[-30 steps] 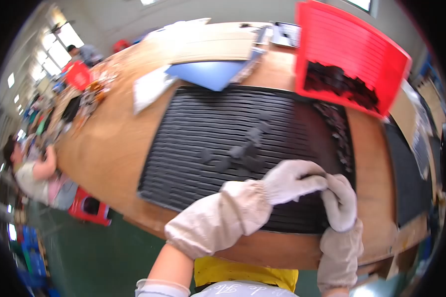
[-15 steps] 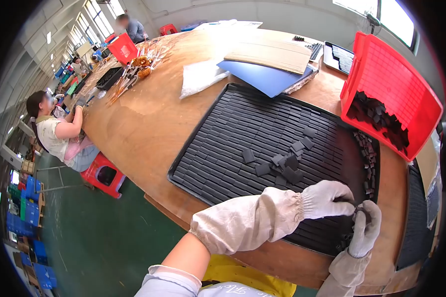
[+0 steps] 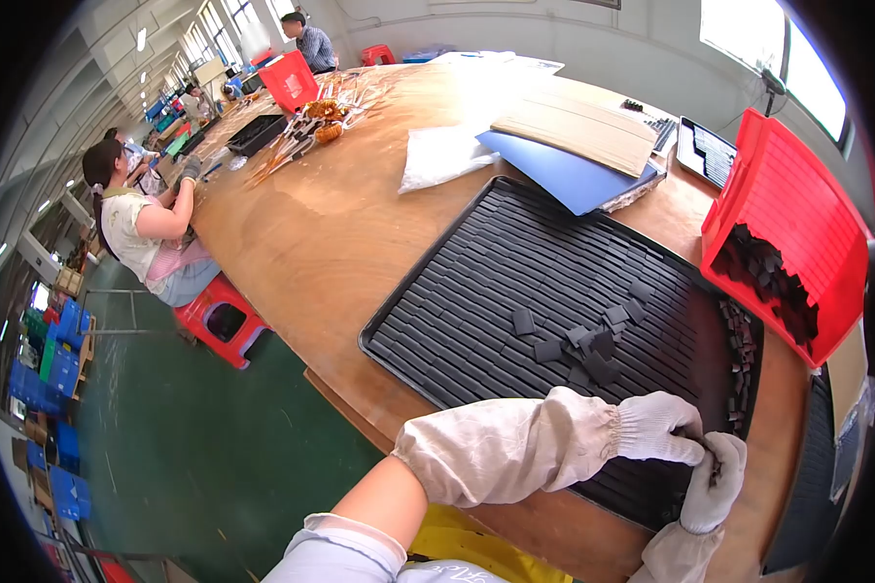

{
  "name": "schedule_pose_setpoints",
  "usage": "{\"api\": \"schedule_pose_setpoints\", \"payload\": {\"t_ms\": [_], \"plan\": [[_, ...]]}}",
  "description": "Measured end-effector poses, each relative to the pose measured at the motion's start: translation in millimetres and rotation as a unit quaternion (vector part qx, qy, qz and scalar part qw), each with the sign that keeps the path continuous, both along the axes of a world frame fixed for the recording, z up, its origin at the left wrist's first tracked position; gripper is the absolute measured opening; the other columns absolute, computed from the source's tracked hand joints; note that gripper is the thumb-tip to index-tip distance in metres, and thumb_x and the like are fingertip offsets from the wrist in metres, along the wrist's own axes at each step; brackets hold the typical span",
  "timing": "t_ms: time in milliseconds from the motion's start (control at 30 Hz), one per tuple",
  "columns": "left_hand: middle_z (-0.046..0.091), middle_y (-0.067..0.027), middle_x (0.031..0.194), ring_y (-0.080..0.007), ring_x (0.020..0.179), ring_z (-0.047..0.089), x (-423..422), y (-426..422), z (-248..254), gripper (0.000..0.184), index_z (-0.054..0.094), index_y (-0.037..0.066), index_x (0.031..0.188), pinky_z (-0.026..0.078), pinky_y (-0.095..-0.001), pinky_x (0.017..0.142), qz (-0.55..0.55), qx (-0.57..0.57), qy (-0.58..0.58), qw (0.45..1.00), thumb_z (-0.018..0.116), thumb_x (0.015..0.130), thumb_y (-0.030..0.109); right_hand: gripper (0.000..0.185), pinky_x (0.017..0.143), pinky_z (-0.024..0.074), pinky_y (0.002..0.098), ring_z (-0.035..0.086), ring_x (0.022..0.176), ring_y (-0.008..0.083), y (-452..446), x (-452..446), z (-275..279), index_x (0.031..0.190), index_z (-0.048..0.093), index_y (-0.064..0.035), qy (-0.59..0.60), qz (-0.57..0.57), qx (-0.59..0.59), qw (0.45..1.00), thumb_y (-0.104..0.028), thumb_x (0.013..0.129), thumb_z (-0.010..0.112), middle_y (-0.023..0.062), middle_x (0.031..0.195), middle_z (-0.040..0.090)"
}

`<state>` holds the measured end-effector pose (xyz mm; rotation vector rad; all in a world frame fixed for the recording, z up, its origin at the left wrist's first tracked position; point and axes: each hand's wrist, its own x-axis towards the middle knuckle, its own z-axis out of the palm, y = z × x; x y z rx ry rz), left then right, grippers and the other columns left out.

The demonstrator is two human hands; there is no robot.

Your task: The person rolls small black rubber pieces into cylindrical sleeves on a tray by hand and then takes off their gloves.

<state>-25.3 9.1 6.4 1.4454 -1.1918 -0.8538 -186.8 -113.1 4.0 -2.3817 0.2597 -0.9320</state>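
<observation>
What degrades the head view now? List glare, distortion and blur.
Head view: fisheye distortion bows the wooden table, corners black; the upper-right window is blown out white; glare bleaches the tabletop near the cardboard sheet; left hand and right hand look fairly sharp, little motion blur.

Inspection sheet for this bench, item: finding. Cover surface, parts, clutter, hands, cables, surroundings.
Surface: wooden table, bare wood visible.
Parts: black tray lined with dark strips; loose dark pieces on top; red bin tilted, dark pieces inside.
Clutter: cardboard over blue sheet; white bag beside.
Hands: gloved; left hand and right hand meet over tray; dark bit at right fingers, unidentifiable.
Cables: nothing seen around tray.
Surroundings: co-worker seated on red stool; green floor.
</observation>
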Motion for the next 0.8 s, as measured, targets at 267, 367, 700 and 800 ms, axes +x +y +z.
{"api": "schedule_pose_setpoints", "payload": {"t_ms": [267, 367, 700, 800], "plan": [[0.067, -0.0132, 0.087, -0.0263, 0.08, 0.065, 0.9, -1.6, -3.5, 0.037, 0.067, 0.001, 0.099, 0.05, -0.0352, 0.071, 0.0, -0.023, -0.036, 0.999, 0.073, 0.082, 0.032, 0.035, 0.08, 0.0488, 0.0346, 0.06, 0.091, 0.0279, -1.9, -0.8, -5.3, 0.104, 0.062, -0.0017, -0.016, 0.014, -0.019, 1.0, 0.018, 0.077, 0.052, 0.0141, 0.101, 0.059], [0.067, -0.0137, 0.089, -0.028, 0.082, 0.065, 0.9, -1.1, -0.7, 0.037, 0.066, 0.0, 0.099, 0.05, -0.036, 0.071, 0.002, -0.011, 0.007, 1.0, 0.073, 0.081, 0.031, 0.035, 0.082, 0.0489, 0.0347, 0.06, 0.093, 0.0273, -3.9, -0.4, -8.2, 0.106, 0.062, -0.0013, -0.042, -0.017, -0.018, 0.999, 0.018, 0.078, 0.052, 0.0143, 0.102, 0.06], [0.067, -0.0144, 0.089, -0.0279, 0.084, 0.066, 1.2, 4.9, 8.1, 0.043, 0.067, 0.001, 0.103, 0.051, -0.036, 0.073, 0.014, 0.03, 0.034, 0.999, 0.072, 0.079, 0.037, 0.031, 0.086, 0.0457, 0.0339, 0.058, 0.095, 0.0271, -13.6, -5.5, -13.0, 0.106, 0.061, 0.0006, -0.007, 0.035, -0.007, 0.999, 0.016, 0.081, 0.053, 0.014, 0.103, 0.058], [0.068, -0.0136, 0.089, -0.0265, 0.084, 0.066, 2.4, 4.2, 4.7, 0.041, 0.067, 0.001, 0.101, 0.051, -0.0357, 0.072, 0.033, 0.029, 0.028, 0.999, 0.072, 0.079, 0.036, 0.025, 0.084, 0.0442, 0.0307, 0.057, 0.096, 0.0244, -15.0, -2.7, -15.7, 0.105, 0.061, 0.0, -0.001, 0.036, -0.029, 0.999, 0.013, 0.084, 0.056, 0.0122, 0.102, 0.058]]}}
